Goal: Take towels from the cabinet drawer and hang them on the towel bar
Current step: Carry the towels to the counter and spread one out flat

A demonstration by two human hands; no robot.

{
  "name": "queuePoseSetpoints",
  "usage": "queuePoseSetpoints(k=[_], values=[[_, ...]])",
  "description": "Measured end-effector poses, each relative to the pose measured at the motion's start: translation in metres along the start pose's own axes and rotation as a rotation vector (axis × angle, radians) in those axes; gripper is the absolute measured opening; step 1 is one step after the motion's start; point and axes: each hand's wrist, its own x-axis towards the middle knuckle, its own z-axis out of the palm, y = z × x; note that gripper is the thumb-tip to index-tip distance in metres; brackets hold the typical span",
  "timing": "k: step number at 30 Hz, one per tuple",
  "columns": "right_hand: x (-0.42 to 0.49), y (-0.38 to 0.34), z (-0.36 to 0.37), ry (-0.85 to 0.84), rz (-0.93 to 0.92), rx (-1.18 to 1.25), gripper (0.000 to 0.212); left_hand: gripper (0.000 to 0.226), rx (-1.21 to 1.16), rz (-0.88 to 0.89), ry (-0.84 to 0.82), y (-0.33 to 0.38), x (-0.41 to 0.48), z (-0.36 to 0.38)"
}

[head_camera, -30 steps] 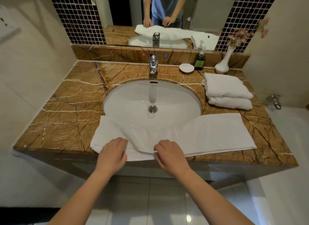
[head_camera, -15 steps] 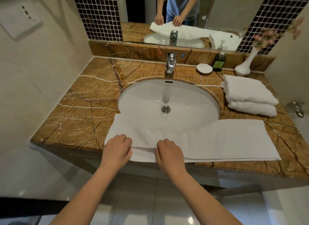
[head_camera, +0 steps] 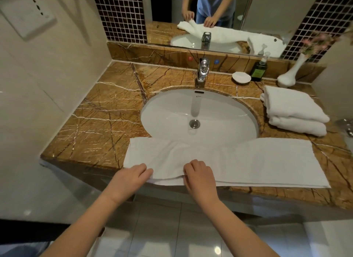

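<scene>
A long white towel (head_camera: 257, 159) lies spread along the front of the brown marble counter (head_camera: 103, 126), part of it sagging over the sink's near rim. My left hand (head_camera: 131, 177) grips the towel's near edge at its left part, fingers curled over the fabric. My right hand (head_camera: 198, 175) pinches the same near edge about a hand's width to the right. Two more folded white towels (head_camera: 294, 111) are stacked at the counter's right. No towel bar or drawer is in view.
A white oval sink (head_camera: 198, 115) with a chrome faucet (head_camera: 203, 69) fills the counter's middle. Behind it stand a soap dish (head_camera: 241, 77), a green pump bottle (head_camera: 259, 69) and a white vase (head_camera: 290, 73). A mirror is behind, a wall on the left, tiled floor below.
Both hands have stayed on the towel's near edge and now curl round it. The camera has turned left, so the counter sits further right in view.
</scene>
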Motion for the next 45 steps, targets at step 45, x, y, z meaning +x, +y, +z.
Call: queuePoseSetpoints(k=[45], values=[[0.034,-0.059,0.017,-0.185,-0.251,0.072,0.039,0.015,-1.356,-1.149,-0.202,-0.038,0.012,-0.011]])
